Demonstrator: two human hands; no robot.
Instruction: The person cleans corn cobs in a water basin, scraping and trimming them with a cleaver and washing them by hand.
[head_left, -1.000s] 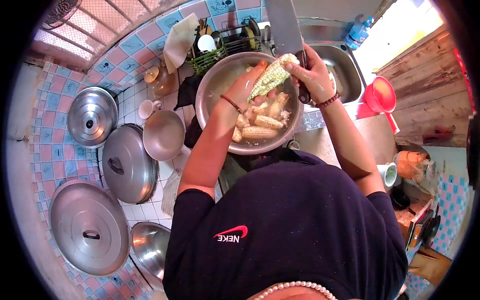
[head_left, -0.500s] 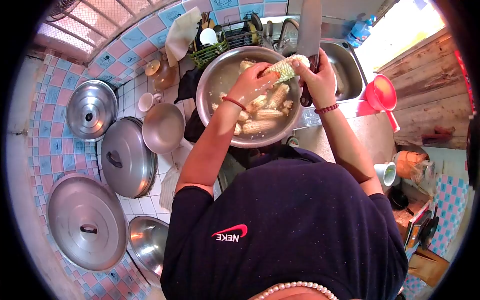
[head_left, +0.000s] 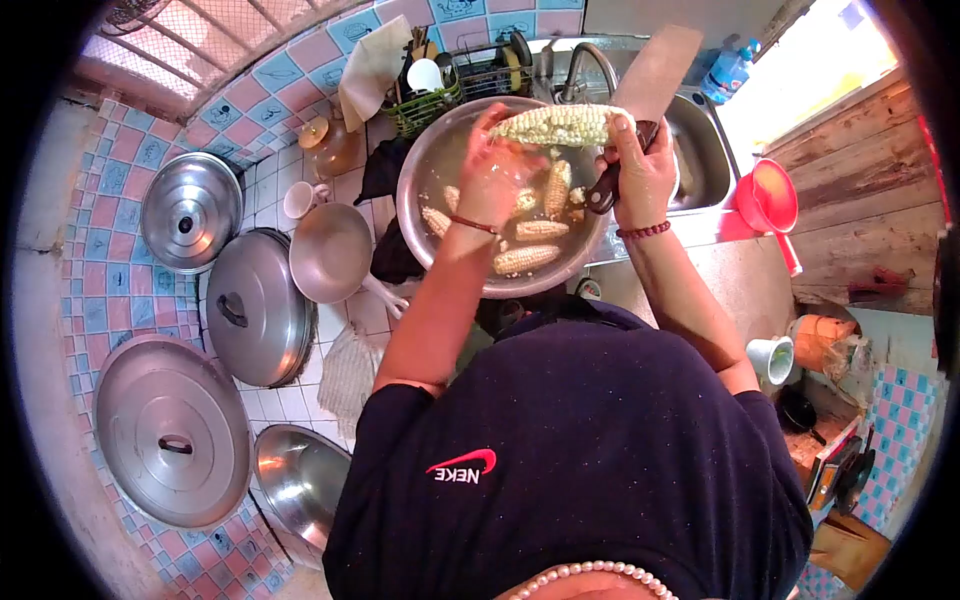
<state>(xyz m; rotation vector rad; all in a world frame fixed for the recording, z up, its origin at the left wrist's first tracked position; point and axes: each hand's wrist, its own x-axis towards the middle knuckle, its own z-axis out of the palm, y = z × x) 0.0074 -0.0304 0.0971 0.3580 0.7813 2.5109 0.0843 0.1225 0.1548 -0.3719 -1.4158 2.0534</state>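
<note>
Knife (head_left: 657,78) tipped toward one o'clock, corn (head_left: 560,126) levelled, likely mid-rinse; right hand (head_left: 643,188) clamps both, left hand (head_left: 492,185) blurred, grip unclear.

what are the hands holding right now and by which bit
The right hand holds a corn cob by one end and a knife by its handle. The left hand is at the cob's other end, too blurred to tell.
</note>
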